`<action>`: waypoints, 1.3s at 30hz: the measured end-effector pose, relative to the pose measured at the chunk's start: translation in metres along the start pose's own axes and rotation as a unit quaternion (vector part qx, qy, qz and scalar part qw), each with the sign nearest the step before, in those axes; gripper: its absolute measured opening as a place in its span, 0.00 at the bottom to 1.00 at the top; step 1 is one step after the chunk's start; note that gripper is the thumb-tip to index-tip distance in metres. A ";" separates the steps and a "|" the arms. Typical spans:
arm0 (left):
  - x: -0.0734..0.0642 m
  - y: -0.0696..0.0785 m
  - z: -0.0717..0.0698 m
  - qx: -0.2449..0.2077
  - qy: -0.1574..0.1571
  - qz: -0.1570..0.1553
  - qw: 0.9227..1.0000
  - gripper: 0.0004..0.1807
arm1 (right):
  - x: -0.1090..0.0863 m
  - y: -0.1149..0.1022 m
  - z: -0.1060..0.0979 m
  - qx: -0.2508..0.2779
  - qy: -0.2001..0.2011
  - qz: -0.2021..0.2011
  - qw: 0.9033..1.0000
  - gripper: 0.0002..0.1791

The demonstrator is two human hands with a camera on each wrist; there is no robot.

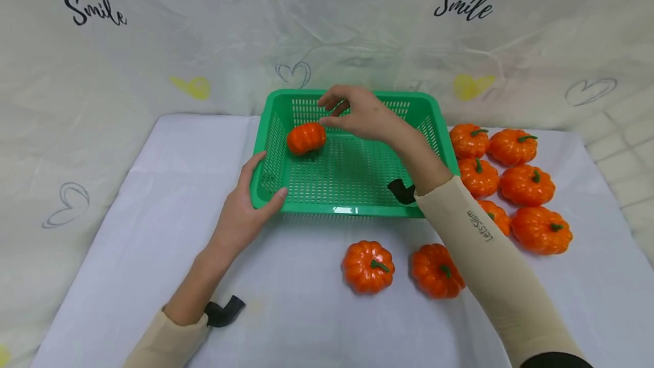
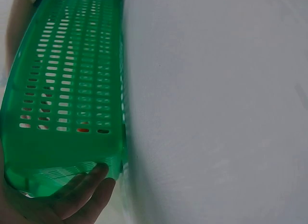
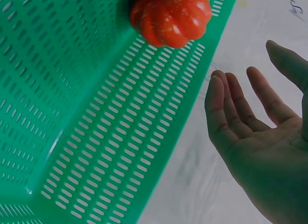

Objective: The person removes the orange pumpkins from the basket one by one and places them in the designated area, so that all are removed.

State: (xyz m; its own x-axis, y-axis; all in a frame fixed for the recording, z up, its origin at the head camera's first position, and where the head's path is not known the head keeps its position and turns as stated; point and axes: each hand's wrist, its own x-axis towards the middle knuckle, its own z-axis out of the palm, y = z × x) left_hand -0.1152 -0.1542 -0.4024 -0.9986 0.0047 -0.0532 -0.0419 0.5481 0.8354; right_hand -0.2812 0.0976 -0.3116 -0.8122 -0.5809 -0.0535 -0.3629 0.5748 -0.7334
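Observation:
A green plastic basket (image 1: 337, 209) with slotted walls stands on the table. One small orange pumpkin (image 1: 306, 138) lies on its side inside, toward the left back; the right wrist view shows this pumpkin (image 3: 171, 17) close to the slotted wall. My left hand (image 1: 240, 214) grips the basket's front left corner, thumb at the front and fingers along the left side, as the left wrist view shows from below. Over the back of the basket hovers my right hand (image 1: 357, 112), its fingers loosely bent, holding nothing, just right of the pumpkin and apart from it.
Two pumpkins sit in front of the basket, one (image 1: 369, 267) mid-table and another (image 1: 436, 271) partly behind the right sleeve. Several more pumpkins (image 1: 527, 185) are grouped to the basket's right. A patterned sheet (image 1: 357, 33) hangs behind the white-covered table (image 1: 194, 175).

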 end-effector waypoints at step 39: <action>0.001 -0.001 0.000 -0.002 0.002 0.000 1.000 0.44 | 0.033 0.017 0.034 -0.056 -0.152 0.001 0.987 0.40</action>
State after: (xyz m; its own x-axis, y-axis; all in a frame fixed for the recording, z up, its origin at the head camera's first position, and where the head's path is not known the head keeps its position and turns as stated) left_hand -0.1157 -0.1546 -0.4037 -0.9987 0.0018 -0.0512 -0.0419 0.5447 0.8376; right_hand -0.2982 0.0688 -0.3486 -0.6451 -0.7157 -0.2676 -0.4237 0.6265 -0.6541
